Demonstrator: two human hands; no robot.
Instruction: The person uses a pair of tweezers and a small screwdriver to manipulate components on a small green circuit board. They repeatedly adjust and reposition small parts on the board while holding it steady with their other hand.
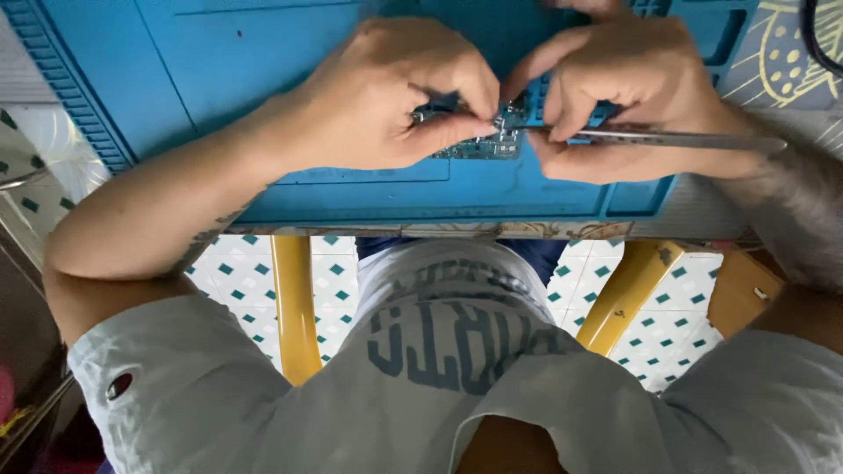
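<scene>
Pinching a small circuit board [485, 140] near the middle of the blue work mat [263, 79], with left hand [386, 96] fingers closed on the board's left end, thumb and forefinger pressed tight together. Right hand [628, 101] closed around metal tweezers [676, 138], tips aimed at the board's right edge, handle trailing off toward the mat's right edge. Board raised slightly off the mat or resting on it: cannot tell, since both hands cover most of it.

Doing this well probably means:
- keeping the left pinch firm but on the board's edge only, away from the small parts;
- bracing both wrists against the mat to steady the tweezer tips;
- holding the tweezers low and nearly flat, squeezing lightly so nothing springs loose;
- working above the mat, not past its near edge, where yellow table legs [294, 303] and tiled floor [338, 281] lie below and a dropped part could vanish.
</scene>
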